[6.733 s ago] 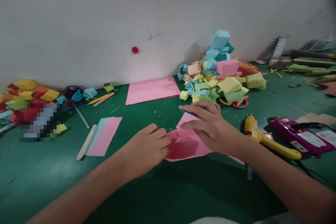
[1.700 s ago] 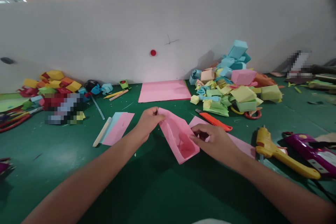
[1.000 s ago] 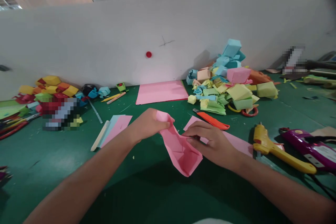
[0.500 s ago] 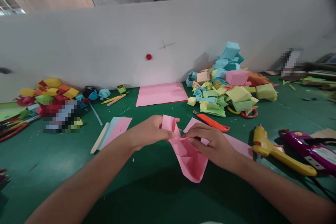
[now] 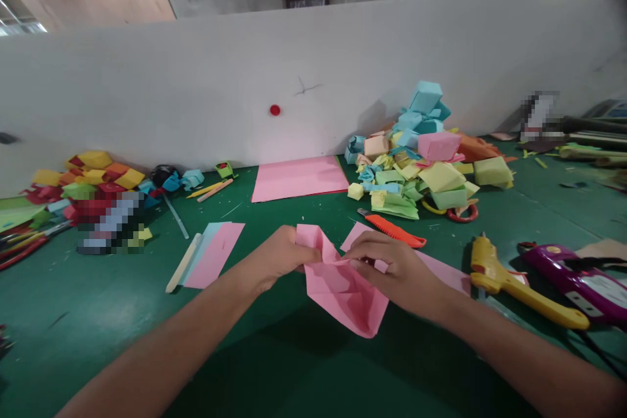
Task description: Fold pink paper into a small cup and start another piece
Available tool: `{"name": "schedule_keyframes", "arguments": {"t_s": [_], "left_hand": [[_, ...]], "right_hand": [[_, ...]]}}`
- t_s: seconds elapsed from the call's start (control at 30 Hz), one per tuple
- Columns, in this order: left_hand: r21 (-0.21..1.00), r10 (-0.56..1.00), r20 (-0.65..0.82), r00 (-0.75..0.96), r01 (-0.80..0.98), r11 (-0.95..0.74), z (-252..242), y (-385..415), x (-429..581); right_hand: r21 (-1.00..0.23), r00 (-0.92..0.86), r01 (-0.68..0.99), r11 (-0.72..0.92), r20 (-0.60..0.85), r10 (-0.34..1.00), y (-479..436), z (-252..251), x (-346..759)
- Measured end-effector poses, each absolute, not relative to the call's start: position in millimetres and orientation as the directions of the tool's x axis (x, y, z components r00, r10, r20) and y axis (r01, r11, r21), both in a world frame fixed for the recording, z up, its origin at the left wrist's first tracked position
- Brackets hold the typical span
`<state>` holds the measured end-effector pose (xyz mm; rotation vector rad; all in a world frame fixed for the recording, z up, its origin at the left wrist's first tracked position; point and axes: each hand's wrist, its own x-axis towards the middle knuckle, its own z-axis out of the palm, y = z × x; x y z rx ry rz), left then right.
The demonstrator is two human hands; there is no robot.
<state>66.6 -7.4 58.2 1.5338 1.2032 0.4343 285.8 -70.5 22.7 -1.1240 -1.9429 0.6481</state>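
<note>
A creased, partly folded sheet of pink paper [image 5: 337,290] is held above the green table between both hands. My left hand [image 5: 289,251] grips its upper left side, thumb on the inner face and the other fingers mostly hidden behind it. On the upper right edge, my right hand [image 5: 385,264] pinches the paper between thumb and fingers. The sheet opens toward me in a hollow, pointed shape at the bottom. Behind my right hand lies a flat pink strip [image 5: 445,271], with an orange utility knife [image 5: 396,230] just beyond it.
To the right are a yellow glue gun [image 5: 524,290] and a purple tool [image 5: 578,281]. Folded paper pieces [image 5: 445,179] pile up at the back right, more paper blocks [image 5: 93,173] at the left. Pink sheets [image 5: 301,178] lie against the white partition [image 5: 196,91]. A wooden stick [image 5: 183,263] rests left.
My left hand has shifted slightly left and down, its fingers now mostly behind the paper. The pink paper has spread wider on its left side. My right hand keeps its pinch.
</note>
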Motion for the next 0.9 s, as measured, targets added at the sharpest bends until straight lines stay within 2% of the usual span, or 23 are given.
{"name": "schedule_keyframes", "arguments": {"t_s": [0.13, 0.23, 0.37, 0.47, 0.63, 0.9], "left_hand": [[0.850, 0.825, -0.322, 0.464, 0.525, 0.036, 68.1, -20.4, 69.0], [0.760, 0.831, -0.311, 0.462, 0.646, -0.075, 72.8, -30.3, 71.8], [0.573, 0.889, -0.137, 0.437, 0.767, -0.288, 68.3, -40.9, 78.9], [0.486, 0.924, -0.041, 0.379, 0.816, -0.313, 59.6, -42.7, 84.2], [0.510, 0.952, -0.018, 0.304, 0.822, -0.253, 44.5, -25.3, 82.7], [0.714, 0.921, -0.134, 0.366, 0.680, -0.167, 33.6, -3.9, 72.8]], "right_hand": [[-0.739, -0.318, 0.490, 0.462, 0.342, 0.884, -70.3, 24.1, 285.2], [-0.766, -0.293, 0.495, 0.409, 0.296, 0.909, -70.1, 24.7, 284.1], [-0.800, -0.242, 0.499, 0.333, 0.240, 0.940, -70.8, 26.4, 282.9], [-0.806, -0.225, 0.495, 0.325, 0.243, 0.944, -72.0, 27.5, 283.3], [-0.807, -0.185, 0.497, 0.318, 0.260, 0.948, -72.4, 26.5, 284.2], [-0.796, -0.193, 0.506, 0.332, 0.271, 0.943, -71.9, 23.4, 284.5]]}}
